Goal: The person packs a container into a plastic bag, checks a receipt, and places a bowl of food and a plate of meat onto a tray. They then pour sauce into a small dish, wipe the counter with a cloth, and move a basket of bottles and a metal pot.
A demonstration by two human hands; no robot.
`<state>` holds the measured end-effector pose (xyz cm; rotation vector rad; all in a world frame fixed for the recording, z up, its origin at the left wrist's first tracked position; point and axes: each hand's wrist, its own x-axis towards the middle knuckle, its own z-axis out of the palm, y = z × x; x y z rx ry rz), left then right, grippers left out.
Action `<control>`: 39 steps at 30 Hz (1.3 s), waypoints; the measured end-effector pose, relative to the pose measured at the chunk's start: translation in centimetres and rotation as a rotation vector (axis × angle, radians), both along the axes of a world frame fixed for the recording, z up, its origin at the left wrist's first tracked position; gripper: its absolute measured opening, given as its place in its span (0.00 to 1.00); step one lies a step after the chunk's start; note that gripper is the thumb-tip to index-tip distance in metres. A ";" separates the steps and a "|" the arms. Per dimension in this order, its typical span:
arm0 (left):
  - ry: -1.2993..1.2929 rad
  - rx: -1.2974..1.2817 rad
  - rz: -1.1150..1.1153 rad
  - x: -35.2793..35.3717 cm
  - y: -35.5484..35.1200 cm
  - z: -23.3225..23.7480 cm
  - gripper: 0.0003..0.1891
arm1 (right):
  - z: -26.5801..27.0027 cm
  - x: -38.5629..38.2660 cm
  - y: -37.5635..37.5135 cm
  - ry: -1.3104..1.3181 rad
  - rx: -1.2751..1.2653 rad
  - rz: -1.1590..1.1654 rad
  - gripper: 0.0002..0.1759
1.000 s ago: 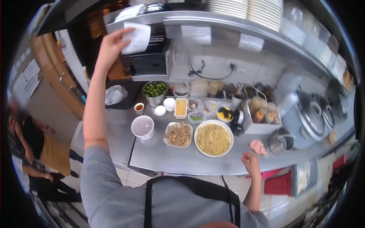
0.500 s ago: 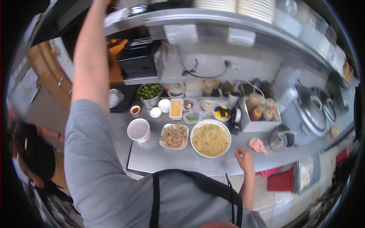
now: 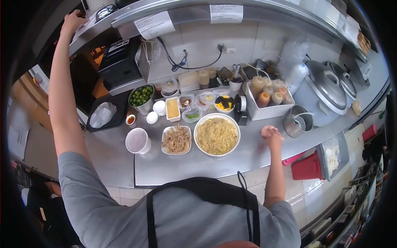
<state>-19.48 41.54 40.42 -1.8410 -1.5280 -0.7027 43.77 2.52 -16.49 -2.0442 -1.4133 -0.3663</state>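
My left hand (image 3: 73,21) is raised at the upper shelf on the far left, its fingers curled round a small dark reddish thing (image 3: 81,14) that I cannot make out. On the counter at right, my right hand (image 3: 273,137) grips a crumpled pink cloth (image 3: 266,130), partly covering it. Left of that hand is a large white bowl (image 3: 237,144) heaped with a yellowish shredded mix (image 3: 217,136). Beside the bowl stand a square white dish of brownish shredded food (image 3: 177,140) and a white tub (image 3: 138,141).
Behind the bowls stand a pot of green limes (image 3: 142,96), small sauce containers (image 3: 173,108) and a white basket of squeeze bottles (image 3: 271,110). A metal pitcher (image 3: 295,124) and large lidded pots (image 3: 326,84) are at right. Overhead runs a metal shelf (image 3: 186,12). Another person (image 3: 47,206) is at lower left.
My right hand has moved from beside the bowl onto the pink cloth and taken hold of it. My left hand, out of frame before, now shows at the shelf. The view has shifted.
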 end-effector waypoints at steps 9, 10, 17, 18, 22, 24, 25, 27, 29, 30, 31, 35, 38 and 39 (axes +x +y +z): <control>-0.049 0.352 -0.332 6.0 -15.0 -5.5 0.20 | -4.3 2.4 2.8 0.297 -0.289 -0.008 0.08; -0.107 0.340 -0.417 6.0 -15.9 -6.1 0.19 | -3.1 2.3 3.0 0.333 -0.328 -0.017 0.08; -0.628 -0.081 -0.697 11.5 -21.7 -15.1 0.11 | 18.4 -6.0 9.9 0.519 0.233 0.383 0.09; -0.735 -0.148 -0.752 12.3 -21.3 -16.6 0.12 | 21.1 -7.5 11.5 0.556 0.445 0.578 0.11; -0.910 -0.326 -0.859 13.5 -18.8 -22.1 0.12 | 31.5 -11.6 16.4 0.712 0.637 0.809 0.15; -0.914 -0.356 -0.837 12.6 -19.2 -23.2 0.12 | 34.8 -12.7 18.8 0.916 0.663 0.874 0.16; -0.931 -0.385 -0.841 11.7 -19.3 -23.8 0.12 | 35.5 -12.7 19.5 0.963 0.690 0.842 0.16; -0.926 -0.432 -0.741 9.0 -20.5 -24.3 0.13 | 36.0 -13.1 19.7 1.109 0.684 0.997 0.12; -0.965 -0.420 -0.707 5.2 -20.8 -25.9 0.13 | 35.7 -12.1 21.6 1.107 0.706 0.968 0.15; -1.038 -0.378 -0.686 3.4 -20.8 -27.1 0.13 | 35.8 -12.0 21.3 1.115 0.688 0.942 0.15; -1.080 -0.373 -0.662 1.5 -21.2 -28.4 0.12 | 35.6 -12.4 20.9 1.124 0.700 0.910 0.16; -1.214 -0.526 -0.371 -4.8 -21.8 -38.1 0.12 | 32.4 -13.0 18.8 1.140 0.640 0.846 0.17; -0.988 -0.579 -0.095 -6.8 -22.2 -47.5 0.18 | 27.5 -11.2 20.0 1.138 0.521 0.690 0.20; -0.900 -0.535 -0.022 -7.3 -22.0 -50.3 0.20 | 26.6 -11.5 19.7 1.174 0.520 0.634 0.20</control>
